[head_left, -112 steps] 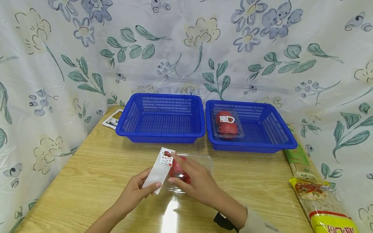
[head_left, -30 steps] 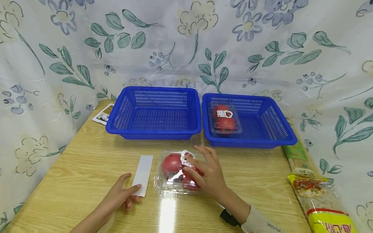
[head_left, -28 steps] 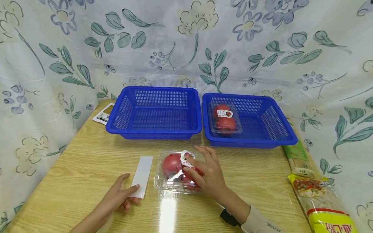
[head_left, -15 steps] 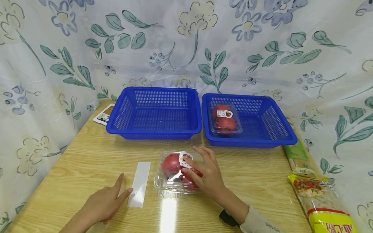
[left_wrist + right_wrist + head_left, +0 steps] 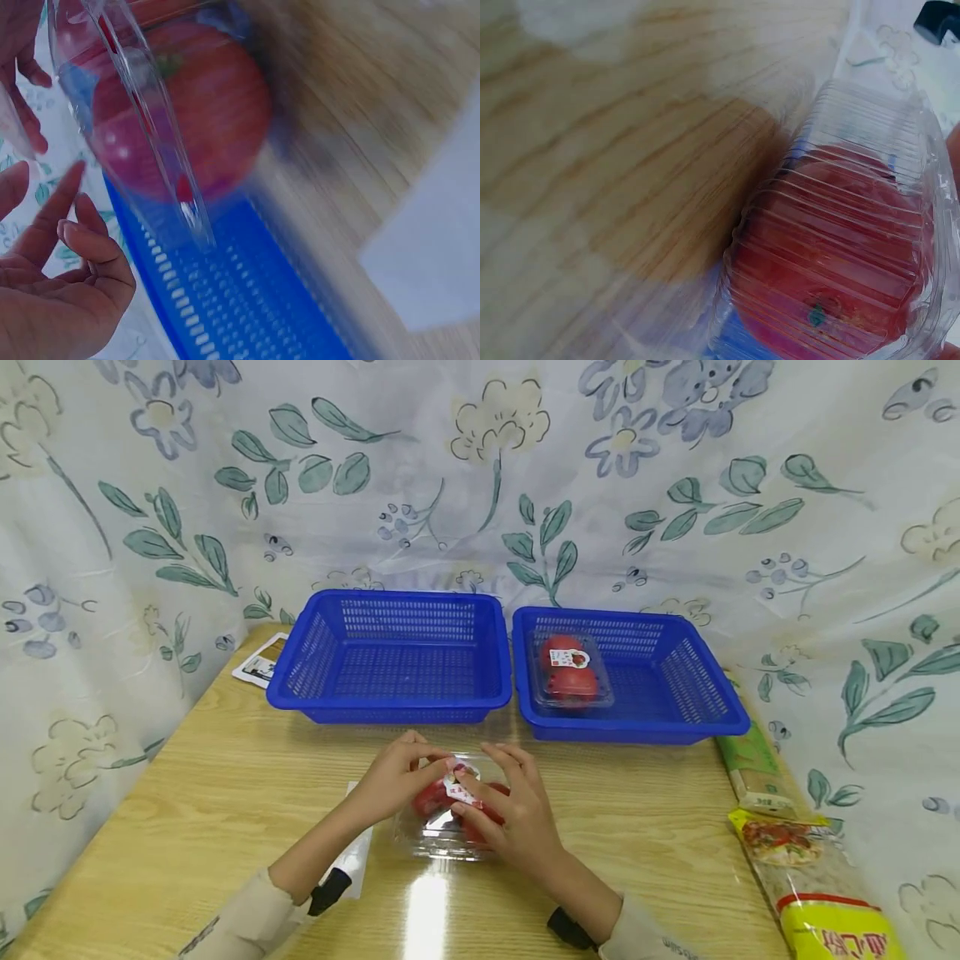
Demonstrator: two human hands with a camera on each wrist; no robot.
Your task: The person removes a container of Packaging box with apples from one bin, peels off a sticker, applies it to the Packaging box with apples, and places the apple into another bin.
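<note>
A clear plastic clamshell box (image 5: 431, 843) with red, tomato-like fruits (image 5: 832, 262) sits on the table before me. Over its lid is a small white label sticker (image 5: 463, 787) with a red fruit print. My right hand (image 5: 519, 814) pinches the sticker's right side between thumb and fingers. At its upper left corner, the thumb and forefinger of my left hand (image 5: 393, 781) meet on the edge. Other left fingers (image 5: 90, 247) curl beside the box in the left wrist view. The white backing strip (image 5: 356, 864) lies flat, partly hidden under my left forearm.
Behind the box stand two blue baskets: the left basket (image 5: 390, 703) and the right basket (image 5: 637, 727), which holds another labelled fruit box (image 5: 572, 672). A white-edged card (image 5: 258, 668) lies at the back left. Food packets (image 5: 813, 877) line the right edge.
The sticker was on its backing strip, then came off in my right hand. My left hand has let the strip go and moved up and right to the sticker.
</note>
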